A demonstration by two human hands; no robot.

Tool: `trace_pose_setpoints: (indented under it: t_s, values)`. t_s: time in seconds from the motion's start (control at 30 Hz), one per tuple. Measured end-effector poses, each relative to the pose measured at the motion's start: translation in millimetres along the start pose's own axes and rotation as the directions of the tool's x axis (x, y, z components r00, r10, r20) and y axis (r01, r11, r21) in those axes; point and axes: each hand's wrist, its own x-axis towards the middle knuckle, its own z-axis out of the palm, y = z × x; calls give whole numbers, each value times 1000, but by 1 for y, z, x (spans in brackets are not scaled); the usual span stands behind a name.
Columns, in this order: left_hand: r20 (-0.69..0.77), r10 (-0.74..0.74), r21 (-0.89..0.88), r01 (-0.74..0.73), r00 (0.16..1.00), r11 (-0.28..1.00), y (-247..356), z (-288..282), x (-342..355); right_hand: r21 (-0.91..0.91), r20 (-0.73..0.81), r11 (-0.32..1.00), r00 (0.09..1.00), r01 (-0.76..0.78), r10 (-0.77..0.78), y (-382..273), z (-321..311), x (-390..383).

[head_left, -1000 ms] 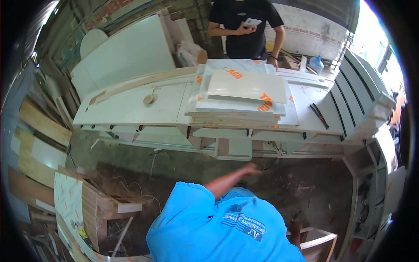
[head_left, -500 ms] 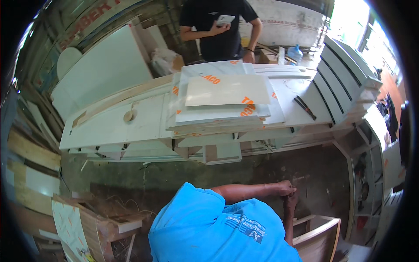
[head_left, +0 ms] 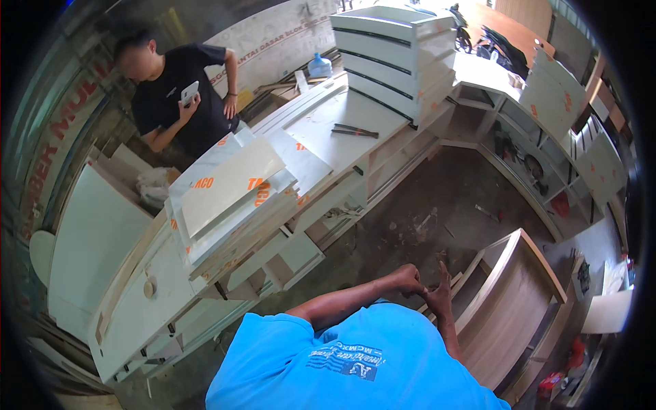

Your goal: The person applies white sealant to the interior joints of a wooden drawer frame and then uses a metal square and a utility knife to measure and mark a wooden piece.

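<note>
My left hand (head_left: 406,279) is closed, its knuckles up, in front of my blue shirt. Whatever it may hold is too small or hidden to make out. Right beside it, close to touching, is my right hand (head_left: 439,294), with fingers stretched upward and the thumb side toward the left hand. Nothing can be made out in the right hand. Both hands hang in the air above the dark floor. Nearest to the right hand is a wooden drawer-like frame (head_left: 509,318) with a brown panel and pale edges.
A long white cabinet lies across the left, bearing stacked panels (head_left: 236,188), a pair of dark metal runners (head_left: 355,130) and a roll of tape (head_left: 149,287). White drawers (head_left: 376,58) stand stacked at its far end. Beyond the cabinet a person (head_left: 184,96) holds a phone. Shelving (head_left: 540,160) curves along the right.
My view has swung to the right, so the cabinet now slants and more shelving shows. The hands stay together; the right hand's fingers now extend upward.
</note>
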Motion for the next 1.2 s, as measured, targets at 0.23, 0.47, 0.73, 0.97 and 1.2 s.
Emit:
trace_pose_setpoints:
  t_s: [0.23, 0.47, 0.73, 0.97, 1.2]
  values:
    - [17, -50, 66, 49, 999, 997, 17, 41, 25, 215, -89, 948, 962, -234, 257, 21, -31, -30]
    - [110, 38, -247, -9, 993, 969, 18, 56, 44, 240, -170, 945, 949, -223, 267, 32, -50, -27]
    - [90, -105, -314, 128, 990, 941, 16, 46, 35, 212, -193, 955, 950, -205, 247, 27, -45, -24]
    - [342, -60, -447, 219, 938, 868, 19, 21, 44, 311, -226, 928, 932, -206, 283, 14, -34, -13]
    - [389, 42, -233, 54, 920, 971, 35, -31, 54, 186, -382, 963, 889, -194, 253, -15, -26, 19]
